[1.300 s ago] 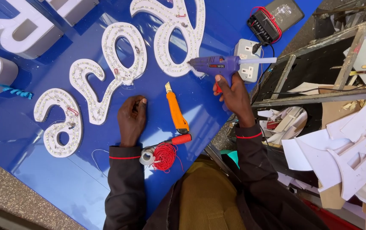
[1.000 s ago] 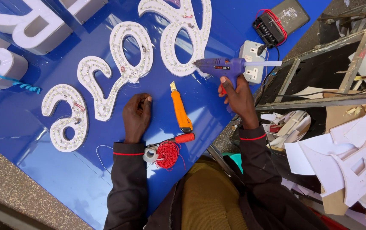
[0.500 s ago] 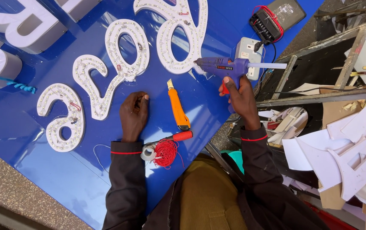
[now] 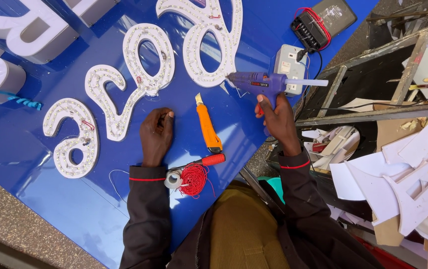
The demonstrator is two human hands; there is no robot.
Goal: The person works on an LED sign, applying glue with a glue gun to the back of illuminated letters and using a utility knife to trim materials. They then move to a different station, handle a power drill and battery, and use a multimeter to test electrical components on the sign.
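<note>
Blue signboard [image 4: 34,169]; right hand [image 4: 275,115] grips purple glue gun [image 4: 261,82].

Bright, even daylight throughout, colours saturated. Soft sheen and pale glare across the glossy blue panel [image 4: 49,199] left of the left hand [image 4: 155,135], with broad white reflections near the upper corner. Short, soft shadows under the right hand [image 4: 273,119] and glue gun [image 4: 266,82]. Sharp focus near both hands; slight wide-angle bending and softening toward the frame edges. Deep shade right of the right hand.
</note>
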